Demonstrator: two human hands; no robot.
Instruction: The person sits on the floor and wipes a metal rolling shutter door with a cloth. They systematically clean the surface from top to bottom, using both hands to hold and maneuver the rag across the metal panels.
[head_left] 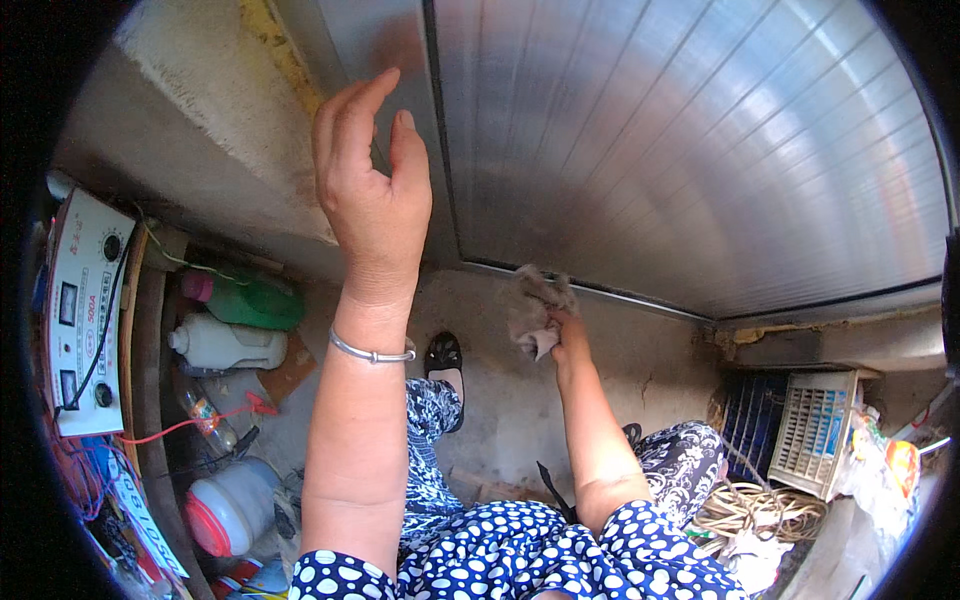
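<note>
My left hand (375, 190) is raised in front of the metal door's left frame, fingers bent and thumb apart, holding nothing. In my right hand (570, 338) is a crumpled greyish-brown rag (537, 303), gripped low down by the bottom edge of the door. The door (650, 150) is a large shiny silver panel with vertical grooves and a dark seal along its frame. Part of the rag hangs over the fingers, so the grip itself is partly hidden.
To the left stand a white charger box with dials (90, 310), a green bottle (262, 303), a white jug (230, 343) and a red-lidded container (232, 506). On the right are a plastic crate (815, 430), coiled rope (765, 512) and plastic bags (880, 485). A concrete wall (210, 110) rises at left.
</note>
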